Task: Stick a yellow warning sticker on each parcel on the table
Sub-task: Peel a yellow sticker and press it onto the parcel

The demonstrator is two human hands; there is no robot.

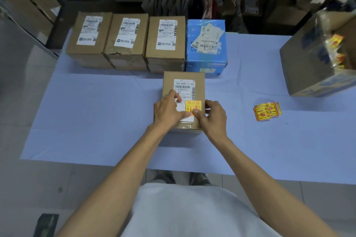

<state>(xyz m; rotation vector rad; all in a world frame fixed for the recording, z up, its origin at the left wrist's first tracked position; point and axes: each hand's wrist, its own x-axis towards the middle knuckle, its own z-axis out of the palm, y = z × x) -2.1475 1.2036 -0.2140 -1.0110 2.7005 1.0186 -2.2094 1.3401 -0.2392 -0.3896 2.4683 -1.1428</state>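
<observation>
Yellow sticker [193, 107] on near parcel [199, 80], between the hands: right hand [213, 115] pinches its edge; left hand [167, 110], fingers relaxed, presses its corner.

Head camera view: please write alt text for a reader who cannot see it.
A person's left hand and right hand press a yellow sticker onto the top of a brown parcel on a blue-covered table. Behind it stand three brown parcels and one blue parcel in a row; spare stickers lie to the right.

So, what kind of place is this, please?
Probably a parcel storage room: labelled boxes in a row on the table, a pile of yellow stickers, more cartons behind.
</observation>
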